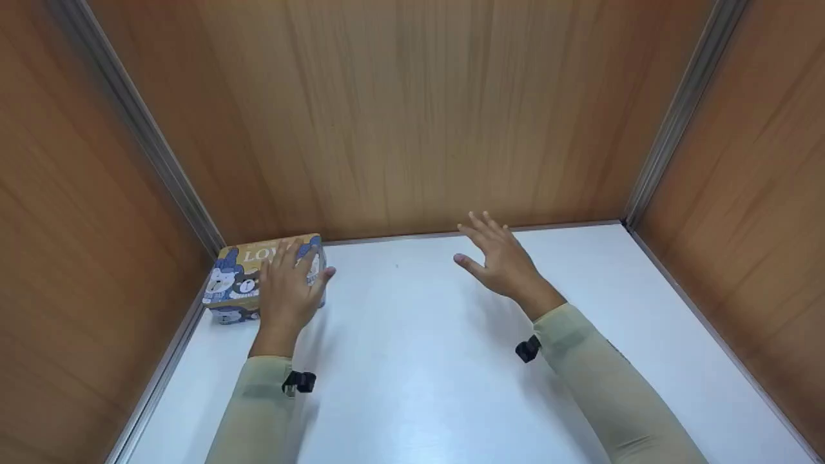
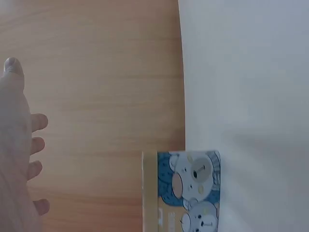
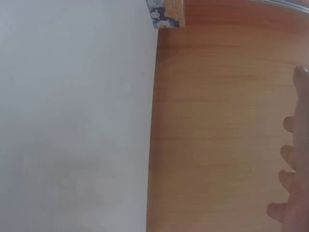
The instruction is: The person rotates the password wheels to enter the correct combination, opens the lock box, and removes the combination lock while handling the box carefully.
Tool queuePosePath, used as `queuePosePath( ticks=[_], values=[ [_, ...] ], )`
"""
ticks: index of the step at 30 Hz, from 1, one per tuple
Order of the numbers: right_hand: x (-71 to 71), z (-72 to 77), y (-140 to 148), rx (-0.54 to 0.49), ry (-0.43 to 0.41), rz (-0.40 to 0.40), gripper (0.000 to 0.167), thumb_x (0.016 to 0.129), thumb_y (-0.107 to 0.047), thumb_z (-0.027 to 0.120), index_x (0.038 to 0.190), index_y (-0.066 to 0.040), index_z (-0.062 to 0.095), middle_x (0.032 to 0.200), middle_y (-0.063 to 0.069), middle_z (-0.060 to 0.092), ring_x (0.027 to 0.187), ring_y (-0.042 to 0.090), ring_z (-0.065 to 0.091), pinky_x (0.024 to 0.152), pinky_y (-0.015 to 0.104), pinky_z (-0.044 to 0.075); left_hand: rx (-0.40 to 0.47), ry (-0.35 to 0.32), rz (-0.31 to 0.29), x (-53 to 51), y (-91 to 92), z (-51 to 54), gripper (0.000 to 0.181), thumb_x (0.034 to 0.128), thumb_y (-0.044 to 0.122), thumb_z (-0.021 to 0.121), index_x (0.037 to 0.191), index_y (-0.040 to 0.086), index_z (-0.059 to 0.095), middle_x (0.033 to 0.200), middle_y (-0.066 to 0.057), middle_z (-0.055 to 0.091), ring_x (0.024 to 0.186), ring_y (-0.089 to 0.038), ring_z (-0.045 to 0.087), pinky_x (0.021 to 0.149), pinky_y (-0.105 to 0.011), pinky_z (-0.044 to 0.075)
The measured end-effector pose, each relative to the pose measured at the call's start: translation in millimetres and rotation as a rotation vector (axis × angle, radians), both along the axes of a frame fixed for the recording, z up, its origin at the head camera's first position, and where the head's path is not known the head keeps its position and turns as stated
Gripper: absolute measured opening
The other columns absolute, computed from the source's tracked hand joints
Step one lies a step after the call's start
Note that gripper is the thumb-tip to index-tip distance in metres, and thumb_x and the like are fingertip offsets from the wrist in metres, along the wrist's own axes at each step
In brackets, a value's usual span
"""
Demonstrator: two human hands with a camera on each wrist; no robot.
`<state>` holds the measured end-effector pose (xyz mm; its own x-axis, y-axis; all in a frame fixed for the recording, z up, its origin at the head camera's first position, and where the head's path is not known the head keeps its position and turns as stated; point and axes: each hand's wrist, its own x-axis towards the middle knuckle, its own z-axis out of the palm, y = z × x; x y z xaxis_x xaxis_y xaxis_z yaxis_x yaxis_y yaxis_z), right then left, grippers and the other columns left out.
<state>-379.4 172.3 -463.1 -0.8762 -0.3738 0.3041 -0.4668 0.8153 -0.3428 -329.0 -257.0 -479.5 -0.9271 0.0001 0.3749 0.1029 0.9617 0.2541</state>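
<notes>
A box [image 1: 235, 277] printed with cartoon bears and yellow and blue areas lies at the far left corner of the white table. My left hand [image 1: 289, 293], fingers spread, is above the box's right part in the head view. In the left wrist view, a gap shows between the left hand [image 2: 17, 154] and the box [image 2: 188, 191]. My right hand [image 1: 503, 264] is held over the table's far right part, fingers spread and holding nothing. The right wrist view shows the right hand [image 3: 295, 179] at the edge and the box [image 3: 165, 13] at the top.
Wooden panels stand at the back [image 1: 412, 116], left [image 1: 84, 245] and right [image 1: 747, 245] of the white table [image 1: 399, 361], joined by grey metal corner strips. Each sleeved wrist carries a small black device.
</notes>
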Motion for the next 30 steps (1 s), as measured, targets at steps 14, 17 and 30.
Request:
queuePosePath(
  ticks=[14,17,30],
  values=[
    [12.2,-43.5,-103,0.004,-0.234,0.134,0.081,0.111,-0.080,0.046,0.179,-0.038,0.032,0.192,-0.006,0.019,0.180,0.023,0.012,0.145,0.058,0.017,0.330,-0.080,0.453,27.0,-124.5,-28.5,0.081,0.1191,0.066,0.035,0.176,0.008,0.037,0.188,-0.027,0.014,0.176,-0.052,0.006,0.140,-0.076,0.011],
    [14.5,-50.0,-123,0.002,-0.276,0.170,0.079,0.112,-0.077,0.048,0.179,-0.040,0.031,0.191,-0.008,0.019,0.180,0.020,0.012,0.145,0.058,0.018,0.456,-0.123,0.505,25.8,-141.9,-31.9,0.080,0.1199,0.061,0.037,0.180,0.010,0.028,0.189,-0.026,0.007,0.175,-0.053,0.007,0.139,-0.077,0.019],
    [22.3,-66.8,-154,0.015,-0.366,0.249,0.077,0.112,-0.076,0.048,0.179,-0.042,0.031,0.191,-0.010,0.019,0.180,0.020,0.013,0.145,0.056,0.022,0.762,-0.217,0.488,11.1,-162.4,-51.5,0.082,0.1158,0.050,0.058,0.180,0.011,0.026,0.186,-0.030,0.016,0.173,-0.055,0.020,0.142,-0.064,0.023]
  ],
)
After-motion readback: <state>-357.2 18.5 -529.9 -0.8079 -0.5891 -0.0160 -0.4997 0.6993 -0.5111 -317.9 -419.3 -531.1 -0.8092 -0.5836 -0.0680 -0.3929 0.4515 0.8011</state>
